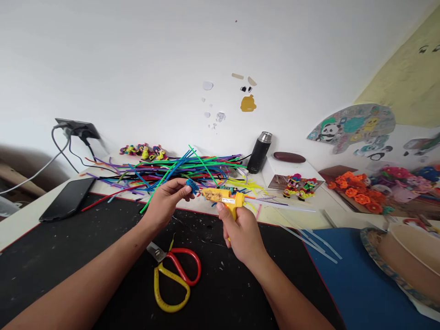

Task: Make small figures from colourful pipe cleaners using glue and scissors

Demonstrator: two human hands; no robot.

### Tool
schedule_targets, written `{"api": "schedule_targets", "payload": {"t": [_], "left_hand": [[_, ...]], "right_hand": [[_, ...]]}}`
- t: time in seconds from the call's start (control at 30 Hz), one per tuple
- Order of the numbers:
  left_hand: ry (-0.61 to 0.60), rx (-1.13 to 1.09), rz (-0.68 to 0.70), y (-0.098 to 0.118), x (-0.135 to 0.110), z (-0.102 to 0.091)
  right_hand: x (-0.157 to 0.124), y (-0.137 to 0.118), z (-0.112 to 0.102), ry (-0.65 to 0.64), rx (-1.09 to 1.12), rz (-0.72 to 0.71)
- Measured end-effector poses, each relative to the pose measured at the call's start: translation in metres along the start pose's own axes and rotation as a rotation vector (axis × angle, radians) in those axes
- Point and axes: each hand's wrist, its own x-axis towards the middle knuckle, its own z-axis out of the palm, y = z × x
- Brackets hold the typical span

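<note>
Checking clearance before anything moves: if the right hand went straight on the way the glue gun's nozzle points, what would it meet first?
Most likely the blue piece pinched in the left hand, just ahead of the glue gun; depth is hard to judge from this single view.

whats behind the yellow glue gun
Behind the yellow glue gun, held in the right hand, lies a loose pile of coloured fuzzy stems, with a black flask farther back. Whatever lies directly behind the gun and hand is covered.

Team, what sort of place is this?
Probably a craft workspace: a yellow plastic glue gun in the right hand, piled multicoloured fuzzy stems, and red-and-yellow-handled metal scissors on a black mat.
</note>
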Motion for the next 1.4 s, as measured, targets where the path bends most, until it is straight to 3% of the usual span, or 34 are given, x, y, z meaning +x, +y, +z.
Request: {"api": "schedule_targets", "payload": {"t": [1.4], "left_hand": [[-0.021, -0.056, 0.003, -0.0017, 0.0001, -0.0017]], "right_hand": [[-0.0001, -0.0017, -0.0024, 0.024, -0.003, 0.006]]}}
